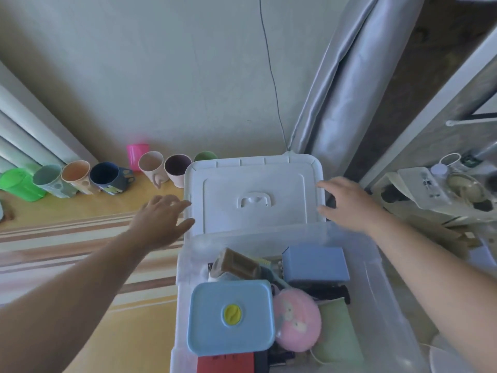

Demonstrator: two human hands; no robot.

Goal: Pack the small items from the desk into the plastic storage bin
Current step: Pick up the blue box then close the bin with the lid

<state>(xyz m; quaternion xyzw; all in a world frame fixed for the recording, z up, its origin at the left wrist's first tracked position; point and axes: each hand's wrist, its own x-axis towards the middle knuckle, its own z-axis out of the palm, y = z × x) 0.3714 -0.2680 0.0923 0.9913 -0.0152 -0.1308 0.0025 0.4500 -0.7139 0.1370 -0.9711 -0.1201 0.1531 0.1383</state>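
1. Storage bin (376, 265): clear plastic, positioned at 6 o'clock in the head view, on a desk (80, 216) with a striped yellow covering. It is open at the top and already loaded.
2. Contents: a light blue container (231, 316) with a yellow emblem at the near left, a pink round pouch (297, 321) just beside it at its 3 o'clock, a blue box (316, 263) at the far right, a brown block (236, 263) at the far left, and a green item (336, 329) against the right wall. Judgement: packing appears largely complete.
3. White lid (254, 192): lies flat at 12 o'clock from the bin, its near edge touching or overlapping the bin's far rim, handle recess upward.
4. Left hand (158, 219): at the lid's 9 o'clock edge, fingers spread wide and relaxed, fingertips touching or just short of the edge; it holds nothing.
5. Right hand (347, 203): at the lid's 3 o'clock edge, fingers extended, open, tips at the rim.
6. Judgement: opposed hand placement suits a level two-sided lift of the lid onto the bin.
7. Cups (107, 177): a row at 10 o'clock along the wall, well apart from the bin.
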